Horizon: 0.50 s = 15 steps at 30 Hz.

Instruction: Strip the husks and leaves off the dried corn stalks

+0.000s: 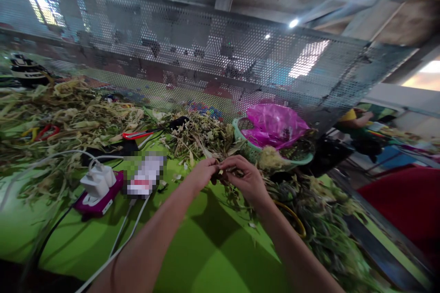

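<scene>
My left hand (205, 175) and my right hand (243, 177) meet over the green table, fingertips pinched close together. Between them is a small piece of dried plant (220, 172), mostly covered by the fingers, so its exact kind is hidden. Just beyond the hands lies a heap of dried stems and leaves (202, 135). Loose stalks spread below my right hand. A pale green plastic basket (252, 152) stands behind my right hand, with a crumpled pink plastic bag (277, 124) in it.
To the left, a phone (146, 176) lies by a purple power strip (98, 203) with white chargers and cables. A red cutter knife (137, 134) and red-handled tool (47, 132) lie among dried leaves. A perforated metal screen (192, 50) borders the back. Greener plants (330, 229) cover the right.
</scene>
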Each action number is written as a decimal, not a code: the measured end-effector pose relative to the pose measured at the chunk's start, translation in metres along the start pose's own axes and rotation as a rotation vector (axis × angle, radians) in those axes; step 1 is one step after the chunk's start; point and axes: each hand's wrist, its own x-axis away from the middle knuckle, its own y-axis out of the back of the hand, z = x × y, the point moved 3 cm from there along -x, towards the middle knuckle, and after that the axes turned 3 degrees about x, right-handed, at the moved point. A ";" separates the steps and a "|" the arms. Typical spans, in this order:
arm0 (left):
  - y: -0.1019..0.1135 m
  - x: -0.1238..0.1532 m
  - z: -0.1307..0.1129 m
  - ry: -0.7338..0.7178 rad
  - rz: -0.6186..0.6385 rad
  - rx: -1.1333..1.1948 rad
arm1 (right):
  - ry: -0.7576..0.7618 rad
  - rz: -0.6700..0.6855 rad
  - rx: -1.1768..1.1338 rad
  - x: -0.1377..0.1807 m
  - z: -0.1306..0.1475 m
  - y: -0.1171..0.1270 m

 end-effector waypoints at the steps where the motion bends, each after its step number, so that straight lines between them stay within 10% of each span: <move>1: 0.001 0.000 -0.001 -0.004 0.000 -0.019 | 0.016 0.024 0.013 0.000 0.002 0.001; 15: 0.013 0.002 -0.007 -0.086 0.077 0.013 | -0.068 -0.043 0.081 0.001 -0.005 0.010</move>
